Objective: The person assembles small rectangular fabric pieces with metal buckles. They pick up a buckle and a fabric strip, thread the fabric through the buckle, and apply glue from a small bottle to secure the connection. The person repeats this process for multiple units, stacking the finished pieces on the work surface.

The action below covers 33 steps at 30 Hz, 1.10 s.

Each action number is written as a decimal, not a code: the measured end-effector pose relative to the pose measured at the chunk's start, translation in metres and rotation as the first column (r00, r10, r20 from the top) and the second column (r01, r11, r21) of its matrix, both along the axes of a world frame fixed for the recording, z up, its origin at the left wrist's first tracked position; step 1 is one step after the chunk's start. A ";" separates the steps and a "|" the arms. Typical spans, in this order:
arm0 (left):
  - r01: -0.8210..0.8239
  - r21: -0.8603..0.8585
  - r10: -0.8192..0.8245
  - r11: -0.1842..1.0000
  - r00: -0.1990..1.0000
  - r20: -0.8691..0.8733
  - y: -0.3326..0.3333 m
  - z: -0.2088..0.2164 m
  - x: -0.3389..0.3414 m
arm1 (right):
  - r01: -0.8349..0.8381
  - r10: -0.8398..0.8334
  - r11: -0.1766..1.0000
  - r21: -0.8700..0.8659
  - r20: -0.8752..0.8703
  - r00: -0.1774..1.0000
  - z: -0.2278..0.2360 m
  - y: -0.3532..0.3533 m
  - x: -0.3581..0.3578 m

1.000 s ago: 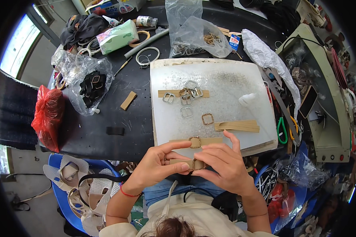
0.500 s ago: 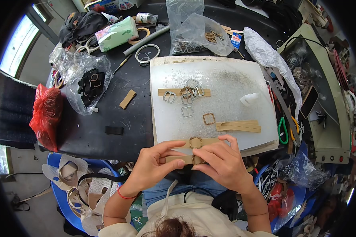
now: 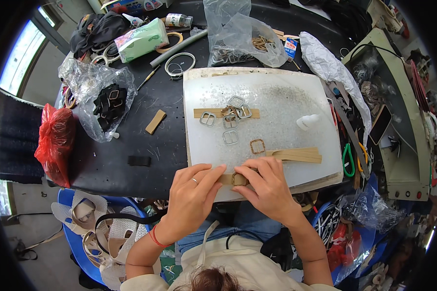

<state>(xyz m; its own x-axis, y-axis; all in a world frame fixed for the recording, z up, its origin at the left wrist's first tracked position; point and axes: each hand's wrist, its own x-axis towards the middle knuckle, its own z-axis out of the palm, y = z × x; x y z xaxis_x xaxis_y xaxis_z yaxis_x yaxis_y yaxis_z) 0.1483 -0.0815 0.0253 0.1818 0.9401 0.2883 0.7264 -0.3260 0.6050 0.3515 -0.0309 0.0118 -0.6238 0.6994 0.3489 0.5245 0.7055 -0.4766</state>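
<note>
At the near edge of the white board (image 3: 286, 104) lies a tan strap (image 3: 227, 179) with a gold buckle (image 3: 237, 180) threaded on it. The thumb and fingers of my right hand (image 3: 267, 189) are closed on the buckle and the strap around it. Closed on the strap's left part is my left hand (image 3: 192, 191), which covers that end. Farther up the board, several silver buckles (image 3: 230, 137) lie in a loose group over another tan strap (image 3: 206, 113). A bronze-coloured buckle (image 3: 258, 146) rests beside several stacked tan straps (image 3: 298, 154).
A white bottle (image 3: 308, 122) lies on the board. Green-handled scissors (image 3: 347, 160) are at its right edge. A red plastic bag (image 3: 55, 145), a clear bag of black buckles (image 3: 112, 104) and a tissue pack (image 3: 142, 40) sit on the black table. Blue bins (image 3: 75, 237) flank my lap.
Both hands have moved slightly up, onto the board's near edge. Two buckled straps showed earlier, one above the other; now one shows between my hands.
</note>
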 end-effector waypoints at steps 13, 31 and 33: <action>0.054 -0.427 0.192 0.903 0.838 0.511 0.003 -0.003 -0.003 | -0.056 0.057 0.997 0.047 -0.018 0.998 -0.007 0.005 0.002; 0.016 -0.447 0.274 0.894 0.770 0.576 -0.001 -0.004 0.001 | -0.081 0.080 0.994 0.079 0.016 0.997 -0.010 0.004 0.003; -0.005 -0.443 0.272 0.896 0.794 0.543 -0.002 -0.003 0.001 | -0.080 0.078 0.993 0.087 0.025 0.997 -0.010 0.004 0.002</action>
